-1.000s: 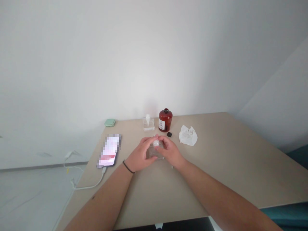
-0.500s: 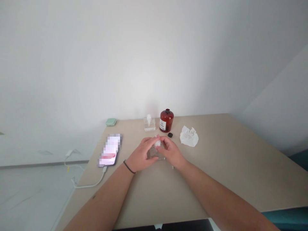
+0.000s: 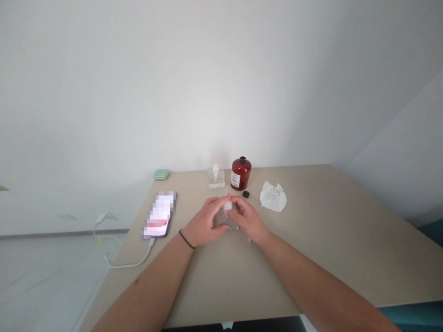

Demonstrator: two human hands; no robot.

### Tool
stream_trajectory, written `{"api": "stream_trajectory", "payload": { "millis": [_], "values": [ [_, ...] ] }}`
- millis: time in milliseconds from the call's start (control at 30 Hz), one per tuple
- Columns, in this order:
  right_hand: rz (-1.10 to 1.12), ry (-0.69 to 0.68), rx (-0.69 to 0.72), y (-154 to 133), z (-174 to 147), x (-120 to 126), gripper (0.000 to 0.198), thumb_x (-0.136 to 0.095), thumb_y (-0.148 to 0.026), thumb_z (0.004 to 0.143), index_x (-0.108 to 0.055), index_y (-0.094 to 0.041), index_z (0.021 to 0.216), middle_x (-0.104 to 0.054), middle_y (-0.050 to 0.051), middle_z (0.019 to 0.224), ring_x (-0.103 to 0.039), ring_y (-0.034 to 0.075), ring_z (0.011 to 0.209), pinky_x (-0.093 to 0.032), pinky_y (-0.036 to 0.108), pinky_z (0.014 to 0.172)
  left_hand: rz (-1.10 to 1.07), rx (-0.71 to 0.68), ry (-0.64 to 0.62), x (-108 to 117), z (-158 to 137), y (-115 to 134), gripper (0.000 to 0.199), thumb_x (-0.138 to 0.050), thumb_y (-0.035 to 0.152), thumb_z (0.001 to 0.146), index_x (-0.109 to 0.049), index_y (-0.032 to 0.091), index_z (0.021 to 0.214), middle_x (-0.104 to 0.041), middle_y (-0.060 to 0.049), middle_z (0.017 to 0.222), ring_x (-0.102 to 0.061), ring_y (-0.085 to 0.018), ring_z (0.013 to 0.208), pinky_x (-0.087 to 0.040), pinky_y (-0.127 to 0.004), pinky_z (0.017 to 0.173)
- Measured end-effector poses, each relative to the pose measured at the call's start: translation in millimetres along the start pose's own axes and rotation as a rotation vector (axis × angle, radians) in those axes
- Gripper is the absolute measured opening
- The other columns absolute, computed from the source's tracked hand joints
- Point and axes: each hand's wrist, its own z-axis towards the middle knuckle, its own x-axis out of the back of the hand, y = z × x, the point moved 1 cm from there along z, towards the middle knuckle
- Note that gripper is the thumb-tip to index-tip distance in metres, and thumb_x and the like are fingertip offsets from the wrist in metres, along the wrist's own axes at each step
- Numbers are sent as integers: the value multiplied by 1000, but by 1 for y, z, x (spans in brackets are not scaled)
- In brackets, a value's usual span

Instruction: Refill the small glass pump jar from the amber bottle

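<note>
A squat clear glass bottle (image 3: 231, 222) stands on the table between my two hands. It has a round translucent stopper (image 3: 227, 206) at its top. My left hand (image 3: 206, 224) is wrapped round the bottle's left side, with its fingertips reaching over to the stopper. From the right, my right hand (image 3: 247, 219) pinches the stopper between thumb and fingers. Part of the bottle is hidden behind both hands. Just beyond them are a second clear square bottle (image 3: 216, 180) with a white pointed piece in its top and a brown bottle (image 3: 241, 173) with its neck uncapped.
A small black cap (image 3: 246, 194) lies by the brown bottle, left of a crumpled white tissue (image 3: 273, 197). On the left are a phone (image 3: 159, 214) with a white cable (image 3: 129, 266) plugged in and a small green case (image 3: 161, 174). The wall rises behind the table.
The view has shifted very slightly. Both hands keep the same hold on the glass bottle and its stopper.
</note>
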Motion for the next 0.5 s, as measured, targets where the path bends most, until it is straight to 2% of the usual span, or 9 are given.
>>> {"api": "stream_trajectory", "payload": {
  "millis": [100,267,500],
  "values": [
    [-24,-5,-8,-3,-1,1,22,-62,-37,86,-65,-23,102,-65,5,104,-59,22,99,-44,39,91,6,3,-8,1,0,1,84,-70,21,80,-26,27,152,-46,-13,144,-41,-30,133,-36,-53,113],
    [-1,29,-19,-1,0,0,24,-69,-38,80,-63,-23,97,-65,3,97,-60,21,94,-46,38,89,1,10,-4,1,0,3,83,-70,22,80,-27,26,151,-46,-14,143,-42,-30,132,-36,-53,113],
    [-50,-1,10,-3,0,2,18,-62,-35,85,-66,-23,99,-66,6,109,-58,23,105,-41,40,96,6,1,-4,1,1,5,83,-70,21,80,-27,26,151,-46,-14,144,-42,-30,132,-36,-53,113]
  ]
}}
